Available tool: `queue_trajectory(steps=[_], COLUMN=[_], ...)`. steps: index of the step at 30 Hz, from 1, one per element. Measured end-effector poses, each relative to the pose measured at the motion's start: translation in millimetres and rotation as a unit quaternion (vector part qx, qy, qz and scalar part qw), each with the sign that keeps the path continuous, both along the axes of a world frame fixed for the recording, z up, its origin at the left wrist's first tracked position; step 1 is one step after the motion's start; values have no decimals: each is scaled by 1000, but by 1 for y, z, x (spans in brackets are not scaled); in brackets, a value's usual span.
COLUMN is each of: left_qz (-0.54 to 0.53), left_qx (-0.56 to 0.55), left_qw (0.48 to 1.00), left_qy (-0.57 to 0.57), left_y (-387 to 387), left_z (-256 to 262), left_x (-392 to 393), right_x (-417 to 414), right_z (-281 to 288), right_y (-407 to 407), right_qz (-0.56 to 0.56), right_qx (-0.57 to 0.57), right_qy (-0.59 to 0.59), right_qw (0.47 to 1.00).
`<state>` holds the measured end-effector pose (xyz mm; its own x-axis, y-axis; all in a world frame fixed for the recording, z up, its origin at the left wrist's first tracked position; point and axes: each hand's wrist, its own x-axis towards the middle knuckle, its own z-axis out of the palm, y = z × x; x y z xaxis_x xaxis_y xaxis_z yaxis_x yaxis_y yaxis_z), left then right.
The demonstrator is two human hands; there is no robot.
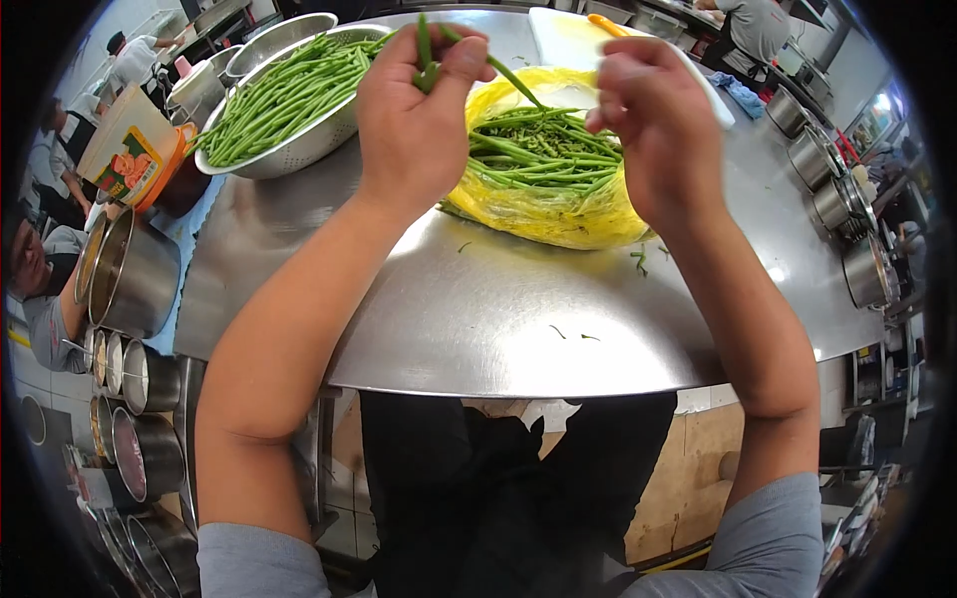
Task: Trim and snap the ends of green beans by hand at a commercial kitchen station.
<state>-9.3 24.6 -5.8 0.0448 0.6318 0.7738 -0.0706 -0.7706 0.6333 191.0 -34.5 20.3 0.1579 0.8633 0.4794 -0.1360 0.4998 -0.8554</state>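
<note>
My left hand (411, 134) grips a few green beans (514, 79) between thumb and fingers, raised above the worktop. One bean sticks out to the right, over a yellow plastic bag (553, 220). Across from it, my right hand (662, 123) is lifted with curled fingers near the bag's right side. Motion blurs that hand, so whether anything is pinched in it is unclear. Inside the open bag lie long green beans (546, 172) and many short cut bits (549, 134). Left of my left hand, a perforated metal colander (288, 153) is heaped with whole green beans (299, 93).
A steel worktop (478, 299) carries a few bean scraps (639, 260). Behind the bag is a white cutting board (557, 37) with an orange-handled tool (607, 25). Metal pots line both sides, including a large pot (146, 276). Co-workers, including one person (755, 37), stand around.
</note>
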Motion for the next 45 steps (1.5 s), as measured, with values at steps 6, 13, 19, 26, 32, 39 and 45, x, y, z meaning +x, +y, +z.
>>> queue_trajectory(steps=[6, 13, 19, 26, 32, 39, 45], left_qz=[-52, -67, -99, -140, -18, 54, 90], left_qx=[-126, -98, -67, -178, -109, 169, 110], left_qw=[988, 992, 993, 962, 992, 886, 835], left_qy=[-75, -49, -7, -149, -55, 428, 532], left_y=[11, 3, -1, 0, 1, -1, 2], left_z=[-6, -9, -12, 7, 13, -2, -4], left_x=[-6, -2, 2, 6, -12, -11, -18], right_x=[15, 10, 11, -11, -1, 15, 8], right_z=[-37, -44, -39, -25, -15, -32, -33], right_y=[15, 5, -6, -30, -17, -4, -3], right_qz=[-23, -39, -46, 64, -210, -147, -96], right_qx=[-41, 9, 76, 263, 56, 36, 50], right_qy=[-266, -307, -364, -560, -601, -511, -531], right_qw=[963, 951, 927, 783, 769, 846, 840])
